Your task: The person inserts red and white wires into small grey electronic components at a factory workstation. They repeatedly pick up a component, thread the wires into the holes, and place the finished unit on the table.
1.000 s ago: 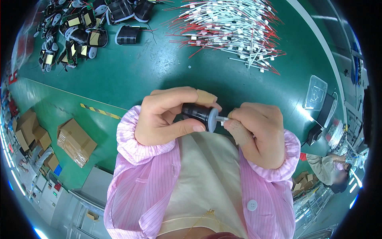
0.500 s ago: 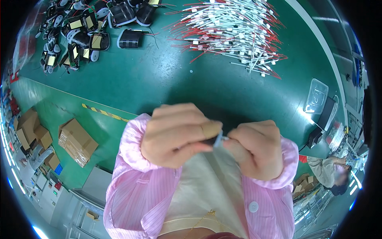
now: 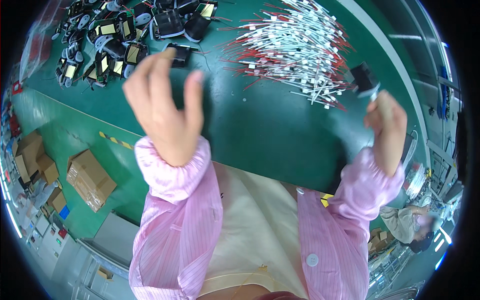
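My left hand (image 3: pixel 162 102) reaches forward with its fingers apart and nothing in it. Its fingertips are nearest to a black battery-like module with red wires (image 3: pixel 181 56), overlapping it in the picture; whether they touch, I cannot tell. Out to the right, my right hand (image 3: pixel 387 120) is closed on the near end of a black module with a light edge (image 3: pixel 364 80), held up over the table. Both are slightly blurred. Between my hands, further off, lies a broad heap of white-sleeved cables with red wire ends and white connectors (image 3: pixel 295 45).
More black modules with grey ends and pale yellow pads (image 3: pixel 167 24) crowd the green table (image 3: pixel 260 130) at the far left. Cardboard boxes (image 3: pixel 92 177) stand on the floor to the left. Another person (image 3: pixel 402 222) is at the far right.
My hands were together in front of my chest around a small part. They have parted: the left went forward and left and opened; the right went right with the black module.
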The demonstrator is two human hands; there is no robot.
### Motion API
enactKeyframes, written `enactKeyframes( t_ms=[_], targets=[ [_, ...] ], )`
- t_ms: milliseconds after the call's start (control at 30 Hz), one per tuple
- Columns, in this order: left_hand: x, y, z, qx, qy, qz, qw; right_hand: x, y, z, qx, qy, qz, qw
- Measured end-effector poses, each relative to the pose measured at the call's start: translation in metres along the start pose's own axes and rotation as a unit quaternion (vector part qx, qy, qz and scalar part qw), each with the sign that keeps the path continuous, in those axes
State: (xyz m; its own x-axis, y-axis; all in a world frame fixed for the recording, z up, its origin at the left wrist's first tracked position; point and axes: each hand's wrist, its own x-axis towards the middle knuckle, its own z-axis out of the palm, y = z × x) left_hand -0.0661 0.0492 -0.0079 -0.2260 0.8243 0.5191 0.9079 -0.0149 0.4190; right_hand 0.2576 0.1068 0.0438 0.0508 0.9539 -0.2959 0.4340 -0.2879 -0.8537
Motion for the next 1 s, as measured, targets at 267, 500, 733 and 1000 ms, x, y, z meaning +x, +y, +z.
enactKeyframes(
  t_ms=[267,500,733,1000],
  targets=[
    [0.008,-0.017,0.019,0.088,-0.078,-0.078,0.990,0.060,0.019,-0.020,0.003,0.129,-0.063,0.990],
    [0.000,-0.014,-0.007,0.033,-0.175,-0.077,0.981,0.024,-0.010,0.078,-0.287,-0.031,-0.417,0.862],
    [-0.002,0.013,0.003,0.081,-0.133,-0.078,0.985,0.038,-0.009,0.095,-0.341,-0.022,-0.457,0.821],
    [-0.012,0.006,-0.010,-0.114,-0.111,-0.063,0.985,0.040,-0.002,0.091,-0.334,-0.024,-0.455,0.825]
  ],
)
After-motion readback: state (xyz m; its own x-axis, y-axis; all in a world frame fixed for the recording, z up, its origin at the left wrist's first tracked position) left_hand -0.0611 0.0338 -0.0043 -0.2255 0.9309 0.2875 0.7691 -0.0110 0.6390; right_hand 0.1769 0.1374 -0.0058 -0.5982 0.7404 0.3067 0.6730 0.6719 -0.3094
